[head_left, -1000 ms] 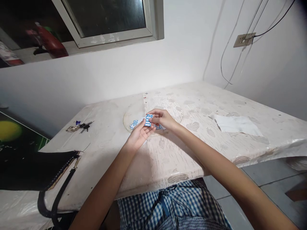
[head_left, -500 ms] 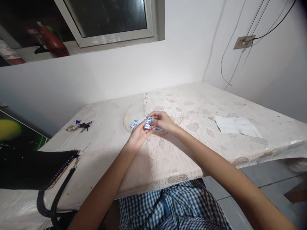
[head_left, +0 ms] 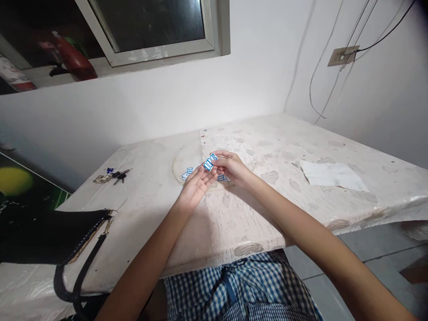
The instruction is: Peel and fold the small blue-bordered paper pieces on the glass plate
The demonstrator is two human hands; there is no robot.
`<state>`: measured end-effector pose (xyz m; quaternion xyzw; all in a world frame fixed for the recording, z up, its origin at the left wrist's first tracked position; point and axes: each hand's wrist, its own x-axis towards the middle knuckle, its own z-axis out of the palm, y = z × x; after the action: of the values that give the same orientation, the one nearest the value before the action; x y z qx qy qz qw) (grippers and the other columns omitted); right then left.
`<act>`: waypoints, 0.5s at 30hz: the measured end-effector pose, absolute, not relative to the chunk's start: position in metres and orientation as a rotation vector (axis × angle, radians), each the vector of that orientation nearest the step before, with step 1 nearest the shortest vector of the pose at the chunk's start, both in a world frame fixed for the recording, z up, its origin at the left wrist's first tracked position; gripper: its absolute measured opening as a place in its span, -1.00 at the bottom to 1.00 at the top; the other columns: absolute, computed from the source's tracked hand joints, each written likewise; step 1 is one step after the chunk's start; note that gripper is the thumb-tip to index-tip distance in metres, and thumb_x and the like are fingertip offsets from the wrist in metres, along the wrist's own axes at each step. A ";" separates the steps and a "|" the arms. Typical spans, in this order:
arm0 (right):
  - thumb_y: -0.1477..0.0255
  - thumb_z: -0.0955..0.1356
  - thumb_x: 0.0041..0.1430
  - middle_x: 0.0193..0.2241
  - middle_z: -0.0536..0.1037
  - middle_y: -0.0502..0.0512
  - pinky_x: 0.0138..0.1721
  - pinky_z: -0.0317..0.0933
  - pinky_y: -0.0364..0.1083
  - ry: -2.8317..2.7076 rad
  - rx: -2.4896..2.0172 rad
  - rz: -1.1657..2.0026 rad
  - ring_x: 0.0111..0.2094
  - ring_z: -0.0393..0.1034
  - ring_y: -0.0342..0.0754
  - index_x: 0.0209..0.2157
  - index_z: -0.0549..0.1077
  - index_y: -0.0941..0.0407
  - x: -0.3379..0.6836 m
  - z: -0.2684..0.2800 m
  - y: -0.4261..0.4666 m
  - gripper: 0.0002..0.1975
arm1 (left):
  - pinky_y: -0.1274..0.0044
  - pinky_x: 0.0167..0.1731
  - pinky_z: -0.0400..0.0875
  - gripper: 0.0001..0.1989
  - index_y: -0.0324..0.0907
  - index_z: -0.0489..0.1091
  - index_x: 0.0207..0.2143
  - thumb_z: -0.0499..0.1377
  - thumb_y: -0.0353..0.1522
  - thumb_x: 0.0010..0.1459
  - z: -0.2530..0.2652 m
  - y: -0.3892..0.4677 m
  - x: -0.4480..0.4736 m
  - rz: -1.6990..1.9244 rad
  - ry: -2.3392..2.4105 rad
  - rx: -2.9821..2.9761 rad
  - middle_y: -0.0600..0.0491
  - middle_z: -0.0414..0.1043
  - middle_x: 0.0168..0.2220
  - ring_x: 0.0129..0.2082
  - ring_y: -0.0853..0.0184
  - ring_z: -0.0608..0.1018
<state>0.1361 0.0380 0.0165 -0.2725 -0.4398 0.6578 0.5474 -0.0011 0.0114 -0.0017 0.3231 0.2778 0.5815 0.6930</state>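
Note:
A small white cut-out piece with blue-outlined lettering (head_left: pixel 209 162) is pinched at its right end between the thumb and fingers of my right hand (head_left: pixel 232 168). It tilts up to the right, above the table. My left hand (head_left: pixel 194 187) lies palm up just below it, fingers stretched out, with the thumb tip close to the piece's lower left end. Whether that thumb touches it I cannot tell. Similar blue-lettered cut-outs (head_left: pixel 187 174) lie beyond my left hand. Another blue-lettered piece (head_left: pixel 223 177) shows partly beneath my right hand.
A patterned plastic cover lies over the table (head_left: pixel 240 218). Keys (head_left: pixel 119 176) sit at the left, near a black bag (head_left: pixel 50 236) with its strap. On the right is a torn white paper (head_left: pixel 332 175). A wall stands behind, with a socket (head_left: pixel 343 55) and hanging wires.
The lettered piece has tilted and risen slightly up and right with my right hand. My left fingers, earlier under the piece, have come away from it and lie more open.

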 end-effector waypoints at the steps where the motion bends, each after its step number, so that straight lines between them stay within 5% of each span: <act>1: 0.56 0.40 -0.25 -0.68 0.35 -0.08 -0.65 -0.04 -0.24 -1.018 -0.646 1.584 -0.67 0.12 -0.28 -0.37 0.39 0.19 0.135 0.016 0.038 -0.72 | 0.51 -0.13 0.41 -0.94 -0.26 0.37 -0.34 0.13 -0.44 0.11 -0.002 0.012 -0.001 1.304 0.623 0.724 -0.01 0.50 -0.35 -0.31 0.40 0.55; 15: 0.52 0.38 -0.27 -0.70 0.34 -0.13 -0.66 -0.03 -0.23 -1.111 -0.722 1.449 -0.70 0.11 -0.29 -0.39 0.39 0.18 0.135 0.014 0.039 -0.74 | 0.50 -0.22 0.45 -0.83 -0.28 0.38 -0.35 0.11 -0.33 0.11 0.003 0.011 -0.001 1.191 0.680 0.666 -0.09 0.49 -0.39 -0.37 0.37 0.55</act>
<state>0.1347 0.0394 0.0144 -0.3055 -0.4706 0.6137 0.5554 -0.0011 0.0109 0.0030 0.3017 0.3080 0.5397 0.7231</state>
